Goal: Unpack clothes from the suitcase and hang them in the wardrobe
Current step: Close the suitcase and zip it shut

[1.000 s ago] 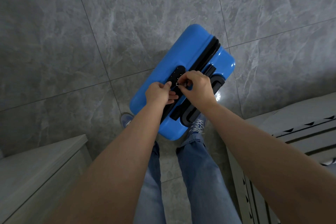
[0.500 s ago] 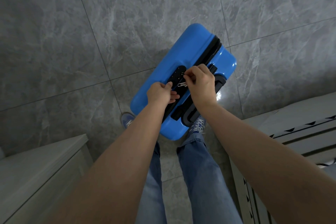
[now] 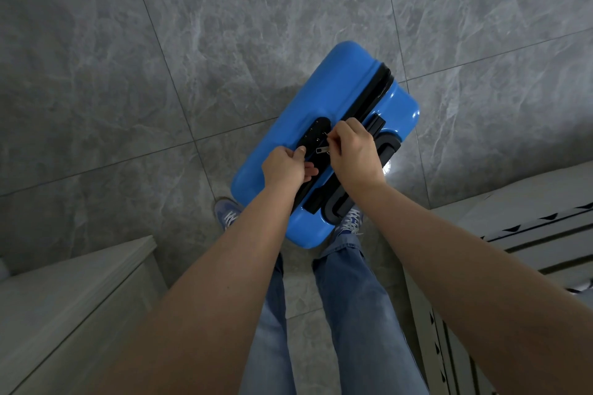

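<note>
Grey marbled floor point(image 3: 224, 42) of large tiles, filling most of the view. Pale cabinet point(image 3: 64, 308) at lower left; white furniture point(image 3: 529, 218) with black triangle marks at lower right. Blue suitcase point(image 3: 324, 138) standing upright on the floor just ahead of the feet, zipped shut, top face up toward the camera. Jeans point(image 3: 346, 314) and blue shoes point(image 3: 229, 215) below it, one shoe partly under the case's near end. Black handle point(image 3: 365, 176) along the top, right of the black zipper band. Black lock panel point(image 3: 316, 133) beside the zipper. Left hand point(image 3: 284, 167) curled over the suitcase edge by the lock, thumb pressed on the panel. Right hand point(image 3: 353, 151) closed in a pinch at the lock, apparently on a zipper pull; a second silver pull point(image 3: 322, 149) lying free between the hands.
</note>
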`<state>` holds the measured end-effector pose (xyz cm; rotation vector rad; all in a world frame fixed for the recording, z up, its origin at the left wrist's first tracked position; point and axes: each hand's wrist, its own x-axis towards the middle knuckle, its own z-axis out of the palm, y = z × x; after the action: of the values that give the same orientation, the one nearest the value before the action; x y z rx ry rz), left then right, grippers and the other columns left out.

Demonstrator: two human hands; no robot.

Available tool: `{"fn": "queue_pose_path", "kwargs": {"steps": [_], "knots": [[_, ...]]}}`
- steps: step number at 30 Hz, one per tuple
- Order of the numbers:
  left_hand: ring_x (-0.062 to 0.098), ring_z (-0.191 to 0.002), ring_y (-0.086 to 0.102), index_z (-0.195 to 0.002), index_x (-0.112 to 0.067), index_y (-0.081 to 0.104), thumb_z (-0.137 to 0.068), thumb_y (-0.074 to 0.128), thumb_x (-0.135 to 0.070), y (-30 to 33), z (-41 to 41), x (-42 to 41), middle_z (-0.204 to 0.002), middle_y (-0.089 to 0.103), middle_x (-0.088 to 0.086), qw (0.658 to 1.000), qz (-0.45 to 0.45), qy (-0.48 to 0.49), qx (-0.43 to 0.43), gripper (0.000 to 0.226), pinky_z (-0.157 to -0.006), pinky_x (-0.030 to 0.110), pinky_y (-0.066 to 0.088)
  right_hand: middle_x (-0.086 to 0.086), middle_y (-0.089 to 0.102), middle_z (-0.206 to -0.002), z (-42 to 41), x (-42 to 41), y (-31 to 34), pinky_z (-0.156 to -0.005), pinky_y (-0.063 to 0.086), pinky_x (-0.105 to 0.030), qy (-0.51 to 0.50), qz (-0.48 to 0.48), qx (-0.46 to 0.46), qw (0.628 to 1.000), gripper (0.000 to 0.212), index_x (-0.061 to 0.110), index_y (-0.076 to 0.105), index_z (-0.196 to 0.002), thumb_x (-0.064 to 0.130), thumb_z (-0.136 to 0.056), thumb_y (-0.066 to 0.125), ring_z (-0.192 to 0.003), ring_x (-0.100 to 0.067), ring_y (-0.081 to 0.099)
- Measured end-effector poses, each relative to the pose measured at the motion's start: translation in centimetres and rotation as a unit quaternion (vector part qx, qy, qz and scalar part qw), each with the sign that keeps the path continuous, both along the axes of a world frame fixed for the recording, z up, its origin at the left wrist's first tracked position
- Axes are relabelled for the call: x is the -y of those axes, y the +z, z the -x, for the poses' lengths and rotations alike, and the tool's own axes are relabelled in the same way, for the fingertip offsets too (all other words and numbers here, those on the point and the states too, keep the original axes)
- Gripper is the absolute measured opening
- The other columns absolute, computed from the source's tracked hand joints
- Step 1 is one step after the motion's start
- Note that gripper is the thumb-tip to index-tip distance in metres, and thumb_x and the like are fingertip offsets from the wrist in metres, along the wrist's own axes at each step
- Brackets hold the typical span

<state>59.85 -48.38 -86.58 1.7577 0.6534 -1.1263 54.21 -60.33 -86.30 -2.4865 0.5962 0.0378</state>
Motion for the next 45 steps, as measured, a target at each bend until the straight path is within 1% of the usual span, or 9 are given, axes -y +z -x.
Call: {"fn": "queue_pose_path", "kwargs": {"steps": [6, 9, 13, 16, 18, 26, 33, 35, 45], "knots": [[0.015, -0.058, 0.068, -0.098, -0.003, 0.053, -0.101, 0.051, -0.022, 0.1, 0.2, 0.2, -0.073, 0.067, 0.009, 1.000, 0.000, 0.001, 0.009, 0.020, -0.062, 0.029, 0.059, -0.014, 0.053, -0.076, -0.8, 0.0, 0.0, -0.047, 0.050, -0.043, -0.003, 0.024, -0.054, 0.998, 0.014, 0.000, 0.058, -0.075, -0.006, -0.088, 0.057, -0.053, -0.029, 0.052], [0.013, -0.055, 0.067, -0.100, -0.002, 0.054, -0.101, 0.052, -0.023, 0.1, 0.0, 0.1, -0.073, 0.067, 0.009, 1.000, -0.001, 0.002, 0.007, 0.020, -0.060, 0.027, 0.059, -0.012, 0.057, -0.079, -0.9, 0.3, 0.2, -0.054, 0.053, -0.042, -0.004, -0.002, -0.047, 0.999, 0.011, 0.001, 0.061, -0.077, -0.001, -0.088, 0.062, -0.061, -0.026, 0.056], [0.014, -0.055, 0.067, -0.100, -0.002, 0.054, -0.101, 0.052, -0.023, 0.1, -0.4, 0.0, -0.073, 0.067, 0.010, 1.000, 0.012, 0.008, -0.015, 0.021, -0.063, 0.030, 0.059, -0.006, 0.063, -0.087, -0.2, 0.7, 0.6, -0.066, 0.056, -0.029, -0.020, -0.035, -0.014, 0.999, 0.003, 0.004, 0.069, -0.087, 0.004, -0.085, 0.071, -0.071, -0.014, 0.060], [0.014, -0.054, 0.068, -0.103, -0.001, 0.054, -0.101, 0.052, -0.023, 0.1, -0.5, 0.1, -0.073, 0.067, 0.010, 1.000, 0.012, 0.009, -0.020, 0.022, -0.065, 0.031, 0.060, -0.005, 0.059, -0.098, 0.7, 0.4, 1.1, -0.071, 0.053, -0.020, -0.028, -0.046, -0.002, 0.999, 0.015, 0.006, 0.066, -0.097, 0.007, -0.083, 0.073, -0.071, -0.010, 0.058], [0.015, -0.055, 0.068, -0.101, -0.002, 0.053, -0.101, 0.052, -0.023, 0.1, -0.4, 0.0, -0.074, 0.067, 0.010, 1.000, 0.014, 0.011, -0.021, 0.021, -0.064, 0.031, 0.060, -0.005, 0.054, -0.100, 1.4, 0.0, 1.4, -0.068, 0.050, -0.017, -0.013, -0.040, 0.010, 0.999, 0.015, 0.006, 0.064, -0.096, 0.006, -0.084, 0.072, -0.069, -0.010, 0.054], [0.016, -0.058, 0.069, -0.103, -0.002, 0.054, -0.101, 0.052, -0.023, 0.1, -0.3, -0.2, -0.077, 0.068, 0.012, 1.000, 0.021, 0.005, -0.009, 0.021, -0.063, 0.029, 0.060, -0.008, 0.052, -0.097, 1.6, -0.7, 0.5, -0.059, 0.054, -0.033, 0.023, 0.005, -0.025, 0.999, 0.005, 0.003, 0.067, -0.090, 0.008, -0.089, 0.068, -0.069, -0.018, 0.055], [0.017, -0.059, 0.069, -0.109, 0.001, 0.055, -0.101, 0.053, -0.023, 0.3, -0.3, -0.2, -0.079, 0.068, 0.013, 1.000, 0.020, 0.001, -0.014, 0.025, -0.061, 0.028, 0.060, -0.009, 0.051, -0.091, 1.1, -0.6, 0.2, -0.058, 0.053, -0.035, 0.090, 0.077, -0.058, 0.991, 0.010, 0.005, 0.060, -0.086, -0.002, -0.085, 0.067, -0.066, -0.019, 0.051], [0.018, -0.060, 0.070, -0.109, 0.001, 0.055, -0.101, 0.053, -0.023, 0.4, -0.3, -0.3, -0.080, 0.069, 0.014, 1.000, 0.020, 0.003, -0.014, 0.025, -0.062, 0.028, 0.061, -0.009, 0.052, -0.092, 1.2, -0.6, 0.3, -0.060, 0.052, -0.035, 0.102, 0.080, -0.060, 0.990, 0.008, 0.006, 0.059, -0.088, 0.002, -0.087, 0.065, -0.067, -0.019, 0.051], [0.017, -0.061, 0.070, -0.090, -0.007, 0.054, -0.101, 0.052, -0.023, 0.5, -0.2, -0.3, -0.077, 0.069, 0.011, 1.000, 0.019, 0.000, -0.006, 0.019, -0.065, 0.030, 0.061, -0.008, 0.059, -0.087, 1.5, -1.5, 0.8, -0.059, 0.052, -0.037, -0.015, 0.017, -0.018, 1.000, 0.005, 0.005, 0.059, -0.091, 0.009, -0.094, 0.060, -0.069, -0.022, 0.056]]}}
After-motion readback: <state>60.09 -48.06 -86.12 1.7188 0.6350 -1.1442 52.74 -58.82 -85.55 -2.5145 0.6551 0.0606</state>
